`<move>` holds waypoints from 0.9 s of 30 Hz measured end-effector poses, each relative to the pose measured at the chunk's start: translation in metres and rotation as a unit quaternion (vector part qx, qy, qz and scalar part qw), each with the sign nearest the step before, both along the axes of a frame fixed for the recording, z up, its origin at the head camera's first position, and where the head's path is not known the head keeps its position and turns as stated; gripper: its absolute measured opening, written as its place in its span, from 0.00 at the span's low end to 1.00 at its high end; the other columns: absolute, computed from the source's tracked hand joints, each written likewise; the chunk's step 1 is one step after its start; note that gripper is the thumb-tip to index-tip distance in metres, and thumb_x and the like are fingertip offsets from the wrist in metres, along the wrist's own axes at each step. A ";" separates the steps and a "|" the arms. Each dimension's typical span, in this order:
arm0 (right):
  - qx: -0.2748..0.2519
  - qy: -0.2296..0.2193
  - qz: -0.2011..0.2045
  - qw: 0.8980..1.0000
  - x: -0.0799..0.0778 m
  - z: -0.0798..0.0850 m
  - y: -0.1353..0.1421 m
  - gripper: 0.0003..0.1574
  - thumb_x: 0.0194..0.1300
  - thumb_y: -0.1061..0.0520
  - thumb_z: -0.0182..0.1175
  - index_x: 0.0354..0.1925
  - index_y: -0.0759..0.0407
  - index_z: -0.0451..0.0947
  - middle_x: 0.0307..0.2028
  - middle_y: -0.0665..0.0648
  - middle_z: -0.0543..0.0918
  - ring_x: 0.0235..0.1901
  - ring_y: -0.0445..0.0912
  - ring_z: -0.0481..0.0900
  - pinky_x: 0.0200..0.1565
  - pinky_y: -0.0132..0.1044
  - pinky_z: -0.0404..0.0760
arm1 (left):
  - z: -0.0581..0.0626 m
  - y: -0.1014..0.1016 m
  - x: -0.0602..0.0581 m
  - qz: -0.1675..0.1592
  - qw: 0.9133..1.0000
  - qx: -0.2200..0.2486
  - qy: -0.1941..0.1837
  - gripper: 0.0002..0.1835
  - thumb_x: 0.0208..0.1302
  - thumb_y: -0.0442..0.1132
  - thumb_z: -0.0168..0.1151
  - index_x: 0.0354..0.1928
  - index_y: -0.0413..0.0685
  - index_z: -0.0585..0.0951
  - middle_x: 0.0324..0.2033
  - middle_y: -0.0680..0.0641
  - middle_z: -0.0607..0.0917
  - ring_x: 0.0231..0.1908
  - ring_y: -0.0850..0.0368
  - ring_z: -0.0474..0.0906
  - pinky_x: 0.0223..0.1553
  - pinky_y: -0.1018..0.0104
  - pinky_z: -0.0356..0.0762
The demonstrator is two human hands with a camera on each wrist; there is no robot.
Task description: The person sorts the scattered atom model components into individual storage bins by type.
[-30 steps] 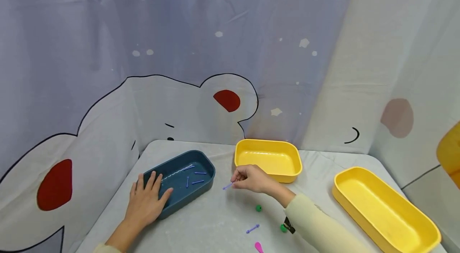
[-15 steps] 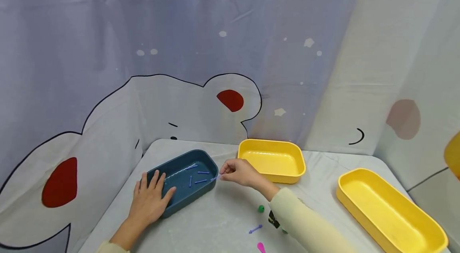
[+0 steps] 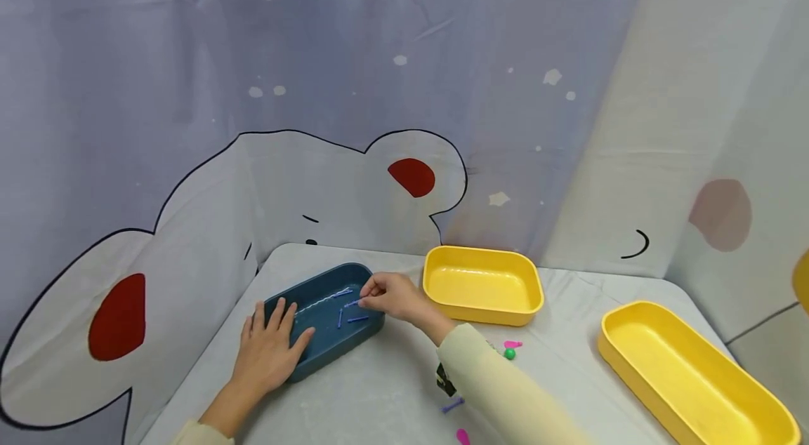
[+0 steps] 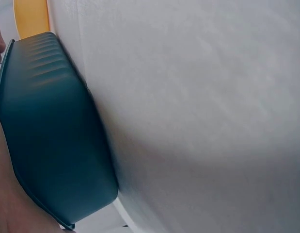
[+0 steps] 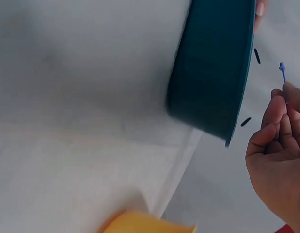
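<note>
A dark teal tray (image 3: 316, 354) stands on the left of the table, with several small purple-blue sticks (image 3: 358, 319) lying in it. My left hand (image 3: 268, 354) rests on its near left end, fingers spread over the rim. Above the tray's right end, my right hand (image 3: 393, 297) pinches one purple-blue stick between thumb and fingertips. In the right wrist view that stick (image 5: 282, 72) pokes out past the thumb, with a knobbed tip. Another such stick (image 3: 452, 406) lies on the table near my right sleeve.
A yellow tray (image 3: 483, 315) stands behind my right hand, and a longer yellow tray (image 3: 651, 389) is at the right. A green bead (image 3: 509, 354) and pink pieces (image 3: 463, 436) lie on the white tabletop. A printed curtain (image 3: 341, 192) hangs behind.
My right hand has carried the pinched stick leftward from the table to above the teal tray. The left hand stays on the tray. The view has turned slightly left.
</note>
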State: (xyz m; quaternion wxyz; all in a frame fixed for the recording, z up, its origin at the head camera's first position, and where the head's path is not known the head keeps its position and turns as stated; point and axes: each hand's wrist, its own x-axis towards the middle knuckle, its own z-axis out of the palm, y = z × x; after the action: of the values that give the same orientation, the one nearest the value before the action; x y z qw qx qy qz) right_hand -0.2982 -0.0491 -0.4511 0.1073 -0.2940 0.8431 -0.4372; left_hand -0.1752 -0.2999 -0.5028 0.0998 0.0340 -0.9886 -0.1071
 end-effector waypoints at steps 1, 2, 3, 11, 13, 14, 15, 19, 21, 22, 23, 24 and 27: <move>0.000 0.003 -0.003 1.000 0.000 0.000 -0.004 0.04 0.65 0.54 0.70 0.36 0.49 0.83 0.30 0.46 0.81 0.32 0.41 0.76 0.38 0.28 0.80 | 0.000 0.000 0.000 0.000 1.000 0.000 0.000 0.43 0.76 0.67 0.41 0.76 0.40 0.63 0.75 0.31 0.59 0.75 0.22 0.40 0.70 0.26 0.40; 0.000 0.004 -0.007 1.000 0.000 0.000 -0.008 0.04 0.65 0.54 0.71 0.36 0.49 0.83 0.30 0.46 0.81 0.32 0.40 0.76 0.37 0.27 0.80 | 0.000 0.000 0.000 0.001 1.000 0.001 0.000 0.42 0.76 0.67 0.42 0.76 0.39 0.63 0.75 0.31 0.59 0.75 0.22 0.40 0.70 0.26 0.40; -0.001 0.004 -0.010 1.000 0.000 -0.001 -0.011 0.04 0.65 0.54 0.71 0.36 0.50 0.83 0.30 0.46 0.81 0.32 0.40 0.76 0.37 0.27 0.79 | 0.000 0.000 -0.001 0.001 1.000 0.001 0.000 0.42 0.76 0.67 0.42 0.76 0.39 0.63 0.75 0.31 0.59 0.75 0.22 0.40 0.70 0.26 0.40; -0.009 0.008 -0.028 1.000 -0.002 0.000 -0.042 0.05 0.63 0.55 0.72 0.34 0.51 0.84 0.26 0.45 0.82 0.27 0.37 0.76 0.32 0.26 0.77 | -0.001 0.001 -0.001 0.010 1.000 -0.006 -0.002 0.40 0.76 0.64 0.47 0.76 0.39 0.64 0.75 0.31 0.60 0.75 0.22 0.40 0.70 0.26 0.40; -0.012 0.013 -0.031 0.999 -0.003 0.000 -0.049 0.05 0.62 0.55 0.73 0.33 0.52 0.84 0.26 0.45 0.82 0.26 0.37 0.76 0.30 0.27 0.77 | -0.001 0.001 -0.001 0.010 1.000 -0.006 -0.001 0.40 0.76 0.63 0.47 0.76 0.39 0.64 0.75 0.31 0.60 0.75 0.22 0.40 0.70 0.26 0.40; -0.015 0.013 -0.032 0.999 -0.004 -0.001 -0.052 0.05 0.62 0.55 0.73 0.33 0.52 0.84 0.26 0.45 0.82 0.26 0.37 0.76 0.30 0.27 0.76 | -0.001 0.001 -0.001 0.009 1.000 -0.006 0.000 0.40 0.76 0.63 0.47 0.76 0.39 0.64 0.75 0.31 0.60 0.75 0.23 0.40 0.70 0.26 0.40; -0.014 0.016 -0.033 0.999 -0.004 -0.001 -0.056 0.05 0.62 0.55 0.73 0.33 0.52 0.84 0.26 0.44 0.82 0.25 0.36 0.76 0.29 0.27 0.76 | 0.000 0.001 -0.001 0.009 1.000 -0.006 0.001 0.40 0.76 0.63 0.47 0.75 0.39 0.64 0.75 0.31 0.60 0.75 0.23 0.40 0.70 0.26 0.40; -0.013 0.010 -0.041 0.999 -0.006 -0.003 -0.069 0.05 0.63 0.53 0.72 0.34 0.51 0.85 0.27 0.43 0.83 0.26 0.35 0.76 0.30 0.28 0.76 | 0.000 0.000 -0.001 0.009 1.000 -0.004 0.007 0.40 0.76 0.63 0.48 0.75 0.39 0.64 0.75 0.31 0.61 0.75 0.23 0.41 0.70 0.26 0.41; -0.010 0.001 -0.045 0.999 -0.006 -0.006 -0.075 0.05 0.63 0.52 0.72 0.34 0.49 0.85 0.27 0.43 0.82 0.26 0.36 0.77 0.31 0.29 0.77 | -0.001 0.000 -0.001 0.009 1.000 -0.005 0.009 0.40 0.76 0.63 0.48 0.75 0.39 0.64 0.75 0.31 0.61 0.75 0.22 0.41 0.70 0.26 0.41; -0.008 -0.005 -0.048 0.999 -0.007 -0.007 -0.078 0.05 0.64 0.52 0.72 0.35 0.49 0.85 0.27 0.43 0.83 0.26 0.36 0.77 0.31 0.29 0.77 | -0.001 -0.001 0.000 0.009 1.000 -0.005 0.008 0.40 0.76 0.63 0.48 0.75 0.39 0.64 0.75 0.31 0.61 0.75 0.22 0.41 0.70 0.26 0.41; -0.006 -0.009 -0.050 0.999 -0.007 -0.008 -0.080 0.05 0.64 0.52 0.72 0.35 0.49 0.85 0.27 0.43 0.83 0.26 0.36 0.78 0.31 0.30 0.78 | -0.001 -0.001 0.000 0.009 1.000 -0.006 0.008 0.40 0.76 0.63 0.48 0.75 0.39 0.64 0.75 0.32 0.60 0.75 0.22 0.41 0.70 0.26 0.41; -0.001 -0.011 -0.051 0.999 -0.007 -0.009 -0.082 0.05 0.64 0.51 0.72 0.35 0.49 0.85 0.27 0.43 0.83 0.27 0.36 0.79 0.31 0.30 0.78 | -0.001 -0.001 0.000 0.008 1.000 -0.007 0.007 0.40 0.75 0.63 0.48 0.75 0.39 0.64 0.75 0.32 0.61 0.75 0.22 0.41 0.70 0.26 0.41; 0.018 -0.011 -0.053 0.998 -0.009 -0.013 -0.084 0.08 0.63 0.51 0.72 0.40 0.51 0.87 0.31 0.45 0.85 0.29 0.37 0.81 0.34 0.33 0.81 | -0.002 -0.001 0.000 0.005 1.000 -0.010 0.006 0.40 0.75 0.63 0.48 0.75 0.39 0.65 0.75 0.32 0.61 0.75 0.23 0.41 0.70 0.26 0.42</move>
State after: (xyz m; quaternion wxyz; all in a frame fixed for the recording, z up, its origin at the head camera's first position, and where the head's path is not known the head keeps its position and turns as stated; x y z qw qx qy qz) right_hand -0.3070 -0.1330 -0.4641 0.0985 -0.2420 0.8639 -0.4306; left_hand -0.1752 -0.3004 -0.5047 0.1063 0.0378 -0.9889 -0.0968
